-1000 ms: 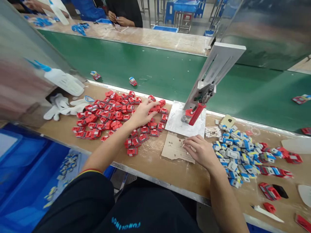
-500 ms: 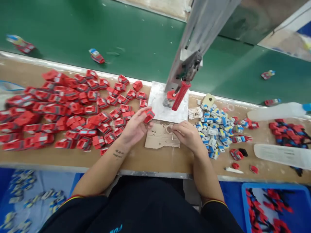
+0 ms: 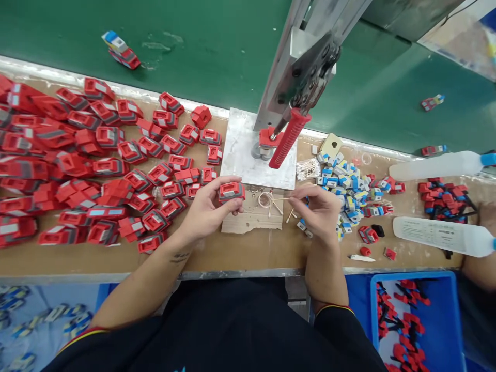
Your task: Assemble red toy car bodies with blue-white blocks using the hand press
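Left hand (image 3: 203, 212): we saw it closed around a red car shell (image 3: 231, 192), thumb and fingers gripping its sides; the shell was boxy moulded plastic with a grey-striped panel, held just above the cardboard scrap (image 3: 251, 219).
Right hand (image 3: 320, 209): fingertips pinched narrowly on a thin pale stick (image 3: 279, 199); the stick lay level, its tip pointing at the shell but not touching it.
Cardboard scrap: flat, brown and ragged-edged; we noted a pale loop (image 3: 265, 199) and loose sticks lying on it.
Press plate (image 3: 242, 155): dull grey metal, square, just behind the scrap; a ribbed red lever handle (image 3: 289, 138) slanted over it.
Shell heap (image 3: 89, 160): many matching glossy red shells, spread to the left.
Small parts (image 3: 349, 188): a blocky blue-and-white pile, to the right of the right hand.
Conveyor belt (image 3: 194, 46): smooth and green, carrying one assembled toy car (image 3: 120, 49).
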Tool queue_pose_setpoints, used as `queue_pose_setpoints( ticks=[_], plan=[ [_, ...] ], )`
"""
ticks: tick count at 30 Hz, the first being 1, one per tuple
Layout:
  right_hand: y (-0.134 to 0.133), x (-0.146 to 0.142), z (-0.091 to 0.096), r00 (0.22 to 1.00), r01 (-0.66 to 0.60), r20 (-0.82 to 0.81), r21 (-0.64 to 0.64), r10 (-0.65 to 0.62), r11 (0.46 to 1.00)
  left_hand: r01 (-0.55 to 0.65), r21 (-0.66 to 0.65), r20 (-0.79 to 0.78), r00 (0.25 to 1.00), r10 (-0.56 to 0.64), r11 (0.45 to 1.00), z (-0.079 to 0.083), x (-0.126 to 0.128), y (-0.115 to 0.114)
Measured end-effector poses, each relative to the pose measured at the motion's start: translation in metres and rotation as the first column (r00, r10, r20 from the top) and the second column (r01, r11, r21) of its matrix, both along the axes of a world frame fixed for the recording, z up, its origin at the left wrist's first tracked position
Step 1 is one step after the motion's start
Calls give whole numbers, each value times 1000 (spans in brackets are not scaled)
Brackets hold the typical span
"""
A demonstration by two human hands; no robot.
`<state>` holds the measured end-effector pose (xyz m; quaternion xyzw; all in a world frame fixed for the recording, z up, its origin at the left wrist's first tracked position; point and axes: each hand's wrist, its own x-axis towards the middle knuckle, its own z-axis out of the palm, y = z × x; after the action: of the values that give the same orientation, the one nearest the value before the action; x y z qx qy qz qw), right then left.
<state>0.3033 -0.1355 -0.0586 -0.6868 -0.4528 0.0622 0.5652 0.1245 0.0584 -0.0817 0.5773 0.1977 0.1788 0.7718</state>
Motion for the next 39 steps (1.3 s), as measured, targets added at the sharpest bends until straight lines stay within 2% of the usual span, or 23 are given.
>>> queue_pose_setpoints(
  ticks=[2, 4, 8, 11, 16, 24, 30, 35, 39],
  plan=[
    [4, -5, 3, 992, 89, -104, 164, -72, 982, -35, 136, 33, 999, 31, 990, 1, -1, -8],
    [10, -15, 5, 981, 143, -168, 255, -102, 956, -66, 244, 85, 995, 46, 968, -1, -2, -15],
    [23, -35, 6, 977, 102, -209, 302, -38, 948, -83, 395, 177, 984, 13, 915, -7, -3, -24],
    [27, -42, 4, 977, 55, -213, 314, 14, 948, -97, 469, 190, 982, 8, 878, -10, -3, -25],
    [29, -46, 0, 973, -3, -219, 306, 73, 952, -77, 509, 180, 983, -19, 857, -11, -3, -26],
    [32, -47, -1, 979, -54, -171, 289, 107, 956, -91, 504, 196, 981, -12, 859, -10, -3, -27],
    [28, -43, 0, 995, -33, -83, 266, 57, 963, -96, 491, 200, 980, -4, 866, -12, -4, -25],
    [22, -38, 2, 1000, 6, 12, 249, -10, 969, -127, 517, 231, 973, 5, 846, -13, -2, -22],
    [20, -37, 2, 999, 9, 36, 220, -17, 976, -127, 532, 228, 974, 3, 837, -11, -1, -21]
  ],
)
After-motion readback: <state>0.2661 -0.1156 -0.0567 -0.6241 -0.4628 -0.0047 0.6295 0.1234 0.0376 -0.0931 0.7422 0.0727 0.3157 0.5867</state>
